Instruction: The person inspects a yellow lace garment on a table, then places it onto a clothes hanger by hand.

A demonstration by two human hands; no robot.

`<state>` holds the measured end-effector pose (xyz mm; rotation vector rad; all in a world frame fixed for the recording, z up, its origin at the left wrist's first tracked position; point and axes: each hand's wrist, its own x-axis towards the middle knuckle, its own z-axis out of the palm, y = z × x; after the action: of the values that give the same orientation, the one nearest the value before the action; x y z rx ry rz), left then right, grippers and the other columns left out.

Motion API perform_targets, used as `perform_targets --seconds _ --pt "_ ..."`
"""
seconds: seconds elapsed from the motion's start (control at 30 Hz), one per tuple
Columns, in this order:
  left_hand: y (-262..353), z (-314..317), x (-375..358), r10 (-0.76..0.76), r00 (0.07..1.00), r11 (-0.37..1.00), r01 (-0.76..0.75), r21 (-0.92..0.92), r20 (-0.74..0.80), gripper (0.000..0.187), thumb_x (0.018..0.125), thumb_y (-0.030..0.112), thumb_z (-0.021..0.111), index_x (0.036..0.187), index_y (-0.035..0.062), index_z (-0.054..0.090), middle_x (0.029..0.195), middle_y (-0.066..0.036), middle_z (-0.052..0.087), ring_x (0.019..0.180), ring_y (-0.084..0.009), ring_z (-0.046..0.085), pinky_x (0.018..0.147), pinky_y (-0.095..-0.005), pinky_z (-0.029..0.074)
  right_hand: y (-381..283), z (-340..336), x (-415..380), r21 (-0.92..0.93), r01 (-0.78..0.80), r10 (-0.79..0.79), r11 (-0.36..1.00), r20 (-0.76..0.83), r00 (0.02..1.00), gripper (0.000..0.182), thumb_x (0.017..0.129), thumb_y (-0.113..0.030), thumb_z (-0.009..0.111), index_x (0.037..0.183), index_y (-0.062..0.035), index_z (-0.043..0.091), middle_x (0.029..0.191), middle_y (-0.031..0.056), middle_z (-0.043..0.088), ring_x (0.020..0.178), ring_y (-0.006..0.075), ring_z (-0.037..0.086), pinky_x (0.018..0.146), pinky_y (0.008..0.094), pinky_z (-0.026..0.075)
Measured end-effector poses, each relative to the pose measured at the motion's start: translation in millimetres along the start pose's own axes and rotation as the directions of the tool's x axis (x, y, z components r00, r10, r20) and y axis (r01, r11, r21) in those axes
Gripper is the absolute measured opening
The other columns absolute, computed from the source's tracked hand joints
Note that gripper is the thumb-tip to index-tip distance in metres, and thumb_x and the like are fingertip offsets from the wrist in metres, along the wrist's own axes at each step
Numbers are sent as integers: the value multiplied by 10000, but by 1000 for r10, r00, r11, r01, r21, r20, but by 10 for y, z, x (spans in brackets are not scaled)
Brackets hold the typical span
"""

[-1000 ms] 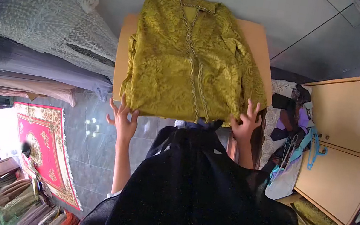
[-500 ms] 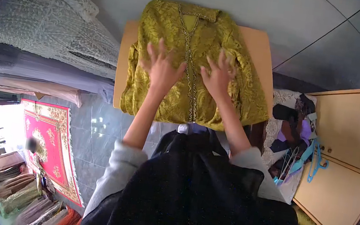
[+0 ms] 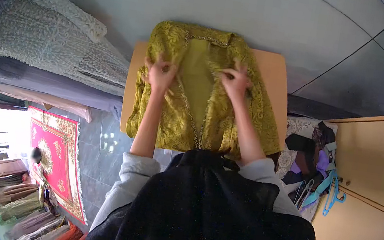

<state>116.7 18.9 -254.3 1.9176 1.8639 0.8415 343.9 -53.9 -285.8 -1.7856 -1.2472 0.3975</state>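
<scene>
An olive-gold lace jacket [image 3: 175, 117] with beaded trim along its front lies spread on a light wooden board [image 3: 283, 91]. Its front edges stand apart from the neckline down, baring the plain lining [image 3: 197, 71] between them, and they meet near the bottom. My left hand [image 3: 159, 76] pinches the left front panel with thumb and finger. On the other side, my right hand [image 3: 235, 84] is closed in a similar pinch on the right front panel near its trimmed edge. Slight blur softens the fingertips.
Pale beaded dresses [image 3: 60, 36] hang at the left. Right of the board lie dark and purple cloths [image 3: 308, 157] and blue hangers [image 3: 335, 198], beside a wooden cabinet [image 3: 368, 166]. A red patterned rug [image 3: 55, 154] covers part of the grey tiled floor [image 3: 100, 166], with a person on it.
My hands went from spread fingers over the jacket to pinching its front panels. The front edges, nearly together before, have parted and show the lining. The view has tilted slightly up.
</scene>
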Motion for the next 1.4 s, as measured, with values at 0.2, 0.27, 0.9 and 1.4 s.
perform_targets --seconds 0.2,0.27,0.9,1.4 --pt "-678 -162 30 -209 970 978 206 -39 -122 326 678 392 668 879 136 664 1286 -4 510 1326 -369 186 888 -735 107 555 -487 -217 58 -139 145 989 -106 984 116 771 -94 632 870 -57 680 1338 190 408 1311 317 276 990 446 350" --pt "-747 -165 -8 -294 950 956 292 -27 -102 347 665 374 670 940 164 645 1298 6 496 1325 -369 190 906 -719 124 601 -479 -232 -78 -359 357 930 -45 933 148 758 -109 657 903 -84 678 1393 171 336 1342 299 199 1038 460 281" --pt "67 -73 857 185 972 862 -230 452 142 371 740 443 629 1005 186 665 1390 -34 371 1358 -321 107 926 -733 85 117 66 773 -608 210 16 765 345 938 247 776 -275 668 617 -88 640 1439 103 271 1355 353 86 990 686 81" --pt "28 -102 1358 -111 985 992 118 46 -129 340 746 488 619 854 173 684 1338 4 454 1331 -338 199 928 -711 68 373 297 1371 -252 -13 10 968 -10 1000 255 794 -308 607 736 -71 680 1197 127 557 1101 309 505 967 479 316"
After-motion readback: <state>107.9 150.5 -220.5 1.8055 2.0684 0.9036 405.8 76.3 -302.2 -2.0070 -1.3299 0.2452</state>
